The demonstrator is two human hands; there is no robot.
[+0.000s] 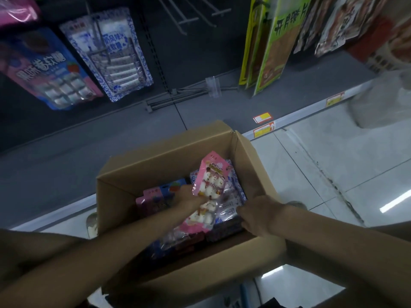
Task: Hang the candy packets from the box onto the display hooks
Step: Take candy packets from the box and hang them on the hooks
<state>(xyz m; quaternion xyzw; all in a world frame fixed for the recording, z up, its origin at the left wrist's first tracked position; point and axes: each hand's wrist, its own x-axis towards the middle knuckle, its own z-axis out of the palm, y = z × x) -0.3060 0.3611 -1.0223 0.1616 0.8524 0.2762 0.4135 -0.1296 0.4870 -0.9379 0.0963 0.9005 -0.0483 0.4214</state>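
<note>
Gripping pink candy pkt mid-frame, left hand may snag it on cardboard box wall; right hand grip unclear.

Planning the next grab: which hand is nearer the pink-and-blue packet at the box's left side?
Left. The left hand sits right beside that pink-and-blue packet, holding a pink candy packet; the right hand is across the box, at its right wall.
</note>
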